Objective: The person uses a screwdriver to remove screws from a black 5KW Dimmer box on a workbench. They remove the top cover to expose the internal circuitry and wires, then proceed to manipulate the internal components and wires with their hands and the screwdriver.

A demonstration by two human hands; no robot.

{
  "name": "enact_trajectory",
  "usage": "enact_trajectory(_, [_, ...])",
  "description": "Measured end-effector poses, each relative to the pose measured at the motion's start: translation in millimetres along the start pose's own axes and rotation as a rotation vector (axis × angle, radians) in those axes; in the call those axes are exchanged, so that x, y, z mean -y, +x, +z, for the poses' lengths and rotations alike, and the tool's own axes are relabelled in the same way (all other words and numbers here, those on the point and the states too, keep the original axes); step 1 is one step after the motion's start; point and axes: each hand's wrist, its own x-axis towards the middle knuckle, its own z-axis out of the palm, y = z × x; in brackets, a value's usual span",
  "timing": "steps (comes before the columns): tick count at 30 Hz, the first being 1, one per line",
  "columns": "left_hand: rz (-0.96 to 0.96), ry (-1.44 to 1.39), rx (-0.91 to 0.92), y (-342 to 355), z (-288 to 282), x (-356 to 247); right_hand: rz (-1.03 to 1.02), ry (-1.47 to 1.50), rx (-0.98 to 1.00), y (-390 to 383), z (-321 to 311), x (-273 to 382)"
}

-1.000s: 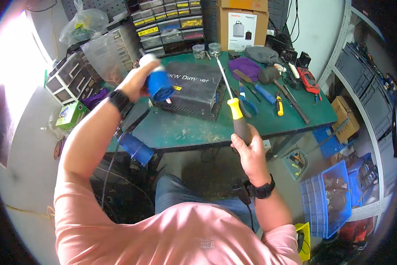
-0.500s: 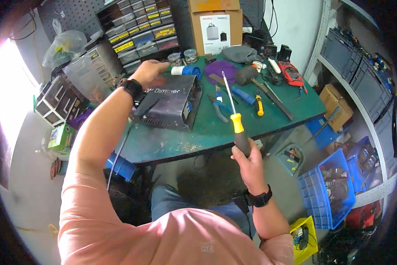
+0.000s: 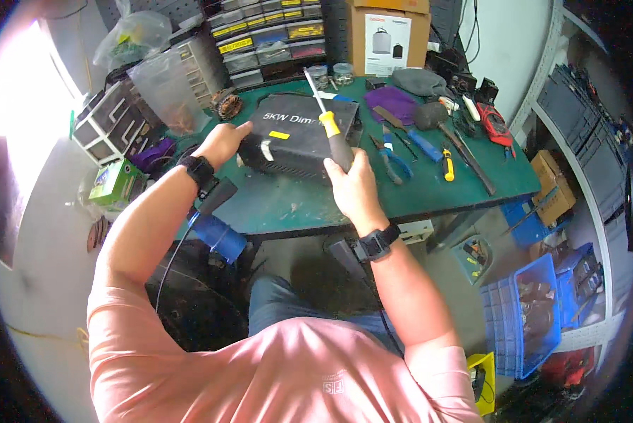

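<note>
Strong light poured in from the left of the green workbench [image 3: 429,190], blowing the picture's left rim out to featureless white and pink. The bench top itself was evenly and softly lit, with only faint shadows. Below the bench the floor fell dim. Straight shelf edges right of the bench bowed with fisheye distortion, and the corners faded to black vignette. Focus was fairly sharp at centre, softer outward.

Green workbench [image 3: 464,187] carrying blue-handled pliers [image 3: 394,158], a yellow-handled tool [image 3: 448,164], a purple cloth [image 3: 392,103] and a red meter [image 3: 496,123]. Cardboard box [image 3: 387,35] standing at back beside drawer cabinets [image 3: 267,39]. Blue crate [image 3: 524,317] sitting on floor, right.
</note>
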Motion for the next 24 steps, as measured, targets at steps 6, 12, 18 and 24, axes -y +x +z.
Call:
enact_trajectory(6, [0.002, 0.026, -0.096, -27.2, 10.1, -23.7, -0.159, 0.013, -0.047, -19.3, 21.6, 16.3])
enact_trajectory(12, [0.355, 0.212, 0.022, -22.4, 1.2, 12.6, -0.108, -0.116, -0.037, -2.4, 17.3, 18.7])
enact_trajectory(18, [0.699, 0.378, 0.097, -58.7, -9.6, -13.4, -0.078, -0.173, 0.034, 44.4, -15.1, -3.5])
enact_trajectory(24, [0.115, -0.423, 0.117, -101.5, -24.7, -25.5, -0.111, -0.01, 0.036, 20.0, -47.1, -4.8])
